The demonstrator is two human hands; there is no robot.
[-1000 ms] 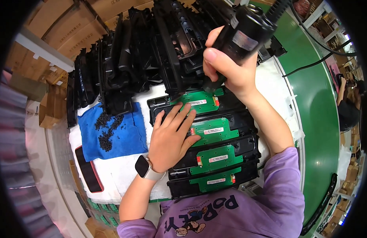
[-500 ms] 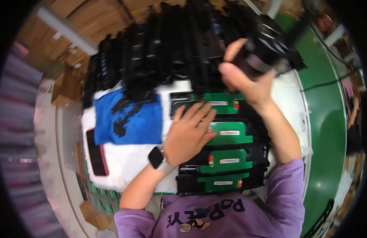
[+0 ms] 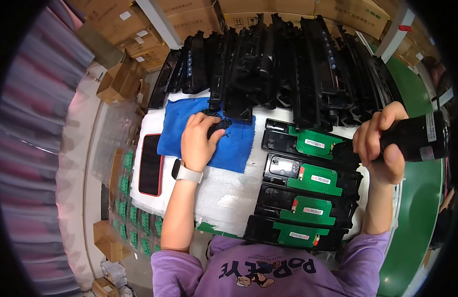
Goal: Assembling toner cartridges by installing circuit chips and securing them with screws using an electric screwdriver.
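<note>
Evidently the white-covered desk filled the middle of the frame, with black frames stacked across its top. Four black panels, each bearing a green board, lay in rows right of centre; a blue cloth lay left of centre. At right, the right hand gripped a black tool. On the cloth, the left hand, fingers curled, touched tiny black parts; whether it held any, I couldn't tell.
</note>
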